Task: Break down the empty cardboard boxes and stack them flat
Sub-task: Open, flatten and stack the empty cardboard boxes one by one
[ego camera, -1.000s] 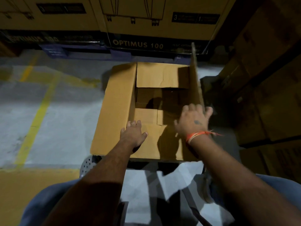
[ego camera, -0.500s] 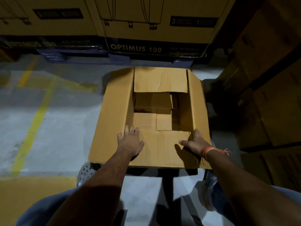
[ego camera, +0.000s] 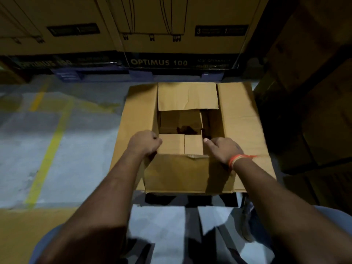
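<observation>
An open brown cardboard box [ego camera: 190, 174] stands on the concrete floor in front of me, its four top flaps folded outward. The near flap hangs down over the front wall. My left hand [ego camera: 143, 142] grips the box's near left corner with curled fingers. My right hand [ego camera: 223, 149], with an orange wristband, holds the near right corner, thumb pointing inward and fingers wrapped over the edge. Inside, the bottom flaps [ego camera: 181, 143] lie folded, with a dark gap between them.
Large printed cartons marked OPTIMUS 100 [ego camera: 159, 62] stand in a row behind the box. More stacked cartons [ego camera: 314, 92] rise close on the right. Yellow floor lines [ego camera: 47, 153] run on the left. My legs and a shoe [ego camera: 247, 223] are below the box.
The right flap went from upright to folded flat outward. Both hands left the near flap and moved up to the box's near corners, curling round the rim; the near flap now hangs down.
</observation>
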